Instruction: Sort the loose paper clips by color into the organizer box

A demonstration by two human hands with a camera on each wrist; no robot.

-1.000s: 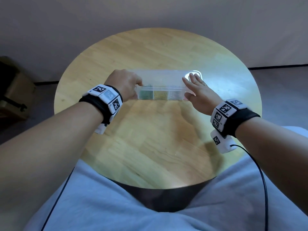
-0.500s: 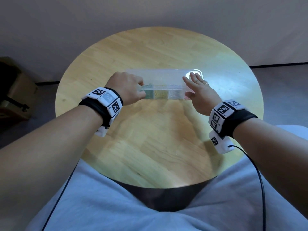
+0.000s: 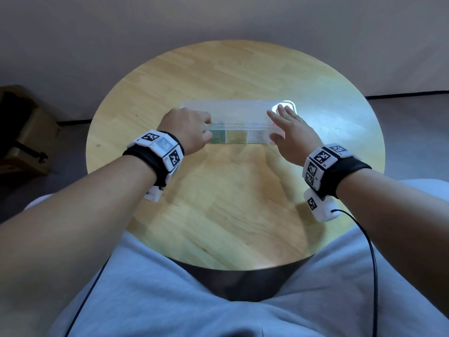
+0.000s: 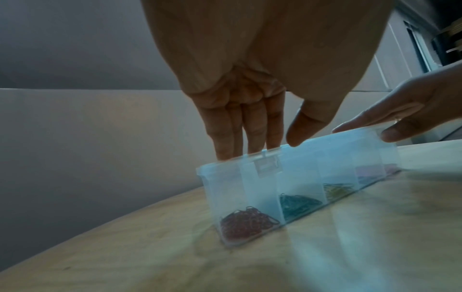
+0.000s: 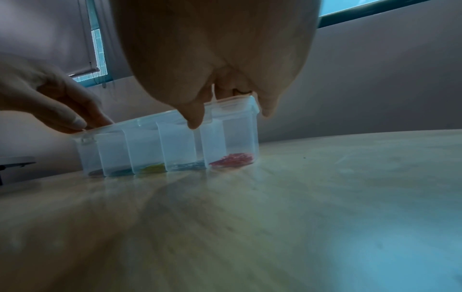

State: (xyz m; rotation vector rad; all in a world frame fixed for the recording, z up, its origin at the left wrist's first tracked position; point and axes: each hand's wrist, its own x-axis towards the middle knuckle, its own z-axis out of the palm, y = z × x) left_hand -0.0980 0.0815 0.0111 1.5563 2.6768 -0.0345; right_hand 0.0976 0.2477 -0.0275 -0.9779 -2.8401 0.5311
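Note:
A clear plastic organizer box (image 3: 239,122) lies across the middle of the round wooden table (image 3: 230,203) with its lid down. Its compartments hold sorted paper clips: red clips (image 4: 246,222), dark green clips (image 4: 297,203), yellow clips (image 4: 337,190) and pink clips (image 5: 232,159). My left hand (image 3: 206,128) rests on the box's left end, its straight fingertips (image 4: 237,152) touching the lid. My right hand (image 3: 279,122) lies on the right end, fingers flat on the lid and thumb (image 5: 195,120) at the front wall. No loose clips show on the table.
A brown cardboard box (image 3: 26,142) sits on the floor at the left. A black cable (image 3: 364,239) runs from my right wrist across my lap. The table's near edge (image 3: 243,267) is close to my body.
Both hands stay on the box's two ends. The left hand has shifted slightly toward the box's front edge. The box has not visibly moved.

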